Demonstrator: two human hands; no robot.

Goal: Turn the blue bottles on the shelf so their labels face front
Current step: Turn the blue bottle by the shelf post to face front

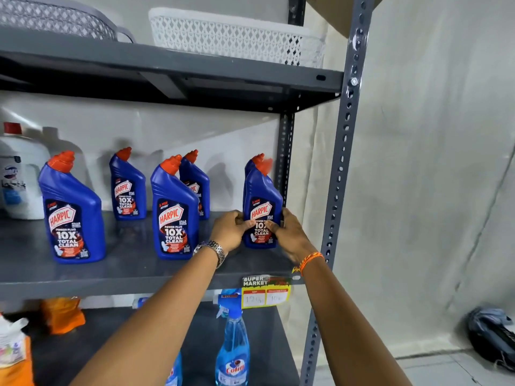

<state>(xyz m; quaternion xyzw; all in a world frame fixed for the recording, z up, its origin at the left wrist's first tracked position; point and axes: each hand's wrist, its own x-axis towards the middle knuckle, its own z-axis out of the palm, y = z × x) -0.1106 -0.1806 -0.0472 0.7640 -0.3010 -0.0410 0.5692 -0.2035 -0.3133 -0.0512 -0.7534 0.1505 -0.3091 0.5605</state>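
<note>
Head view: both hands clamp one blue bottle (262, 207) at the right end of the grey middle shelf (133, 277), right beside the inner rear upright (285, 151). Left hand (230, 231) grips the bottle's left side, thumb across the label; right hand (289, 232) grips the right side, thumb on the label too. Bottle is upright, base on the shelf, label facing front, red cap blurred. Metal watch (211, 250) on the left wrist, orange thread band (310, 260) on the right. Relative to the held bottle: a second blue bottle (252, 162) directly behind it, mostly hidden, only cap and shoulder visible, label can't be told. To its left, front row: a bottle (174, 210) nearby, another bottle (71, 210) well apart, both labels front. Back row: two more (128, 185) (196, 185), labels front, the nearer one partly blocked. White jug (21, 176) at the far left end. Price tag (264, 292) hangs on the shelf edge just below the held bottle. White basket (237, 37) on the shelf above; blue spray bottle (232, 346) on the shelf below.
</note>
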